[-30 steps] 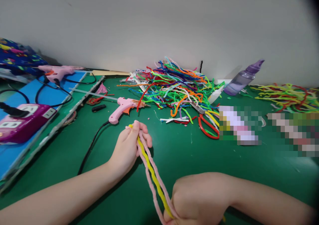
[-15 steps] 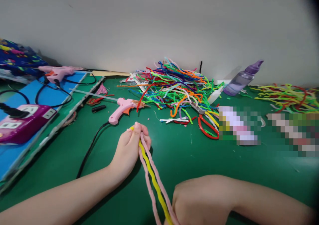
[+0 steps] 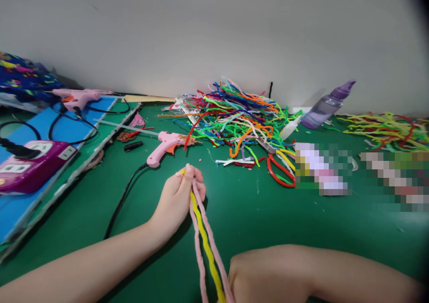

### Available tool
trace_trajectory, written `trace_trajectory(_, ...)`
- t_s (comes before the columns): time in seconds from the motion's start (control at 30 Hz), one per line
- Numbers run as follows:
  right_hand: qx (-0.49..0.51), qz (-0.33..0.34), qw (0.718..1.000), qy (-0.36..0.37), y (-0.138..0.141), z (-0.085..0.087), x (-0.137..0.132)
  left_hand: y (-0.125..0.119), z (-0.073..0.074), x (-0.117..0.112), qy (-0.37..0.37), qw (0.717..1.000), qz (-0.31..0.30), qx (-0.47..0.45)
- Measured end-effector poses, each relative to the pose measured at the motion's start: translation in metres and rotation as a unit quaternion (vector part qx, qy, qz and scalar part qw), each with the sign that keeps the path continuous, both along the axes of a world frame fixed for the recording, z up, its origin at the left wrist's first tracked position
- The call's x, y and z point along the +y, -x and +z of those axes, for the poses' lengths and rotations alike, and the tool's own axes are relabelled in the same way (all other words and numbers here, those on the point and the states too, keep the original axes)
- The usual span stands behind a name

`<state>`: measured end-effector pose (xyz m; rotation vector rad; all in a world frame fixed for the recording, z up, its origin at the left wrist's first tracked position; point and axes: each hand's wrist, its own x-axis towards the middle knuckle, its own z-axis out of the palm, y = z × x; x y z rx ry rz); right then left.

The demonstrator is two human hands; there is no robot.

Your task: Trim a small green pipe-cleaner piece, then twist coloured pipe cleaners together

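Observation:
My left hand (image 3: 179, 195) pinches the far ends of a yellow pipe cleaner (image 3: 205, 240) and two pink pipe cleaners (image 3: 197, 242) lying alongside it, above the green table (image 3: 301, 218). The strands run down toward me to my right hand (image 3: 264, 278) at the bottom edge. That hand is curled around their near ends; its fingers are mostly out of frame.
A pink glue gun (image 3: 166, 145) with a black cord lies just beyond my left hand. A heap of coloured pipe cleaners (image 3: 234, 117), red-handled scissors (image 3: 278, 171) and a purple bottle (image 3: 326, 105) sit farther back. A purple power strip (image 3: 30, 164) rests on a blue board at left.
Both hands drifted slightly: my left hand shifted a little right and toward me, and my right hand slid lower, partly out of frame. The strands stay stretched between them.

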<state>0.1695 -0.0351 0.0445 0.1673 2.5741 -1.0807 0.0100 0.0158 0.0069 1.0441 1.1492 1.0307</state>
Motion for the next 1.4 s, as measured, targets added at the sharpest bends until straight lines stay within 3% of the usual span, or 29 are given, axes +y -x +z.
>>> trace_trajectory(0.13,0.001,-0.06,0.998,0.008,-0.003,0.002,0.001,0.002,-0.002,0.006,0.01,0.998,-0.028,-0.057)
trace_trajectory(0.3,0.014,-0.243,0.964,0.107,-0.009,0.009,0.001,0.002,0.001,0.007,0.012,0.994,-0.044,-0.101)
trace_trajectory(0.43,0.016,-0.347,0.935,0.07,-0.01,0.006,0.003,0.003,0.0,0.007,0.004,0.995,-0.049,-0.086)
trace_trajectory(0.7,0.063,-0.45,0.89,0.037,-0.01,-0.001,0.008,0.005,-0.003,0.006,-0.014,0.996,-0.08,-0.041)
trace_trajectory(0.9,0.044,-0.434,0.9,-0.013,-0.01,-0.005,0.008,0.004,0.0,0.004,-0.01,0.992,-0.125,0.0)
trace_trajectory(1.07,0.018,-0.434,0.9,-0.049,-0.009,-0.002,0.007,0.003,0.0,0.003,-0.019,0.994,-0.106,0.002)
trace_trajectory(1.27,0.01,-0.404,0.911,-0.083,-0.009,-0.002,0.008,0.004,-0.001,0.003,-0.06,0.992,-0.086,0.069)
trace_trajectory(1.4,0.037,-0.449,0.891,-0.057,-0.01,-0.007,0.009,0.005,-0.002,0.004,-0.04,0.995,-0.081,0.04)
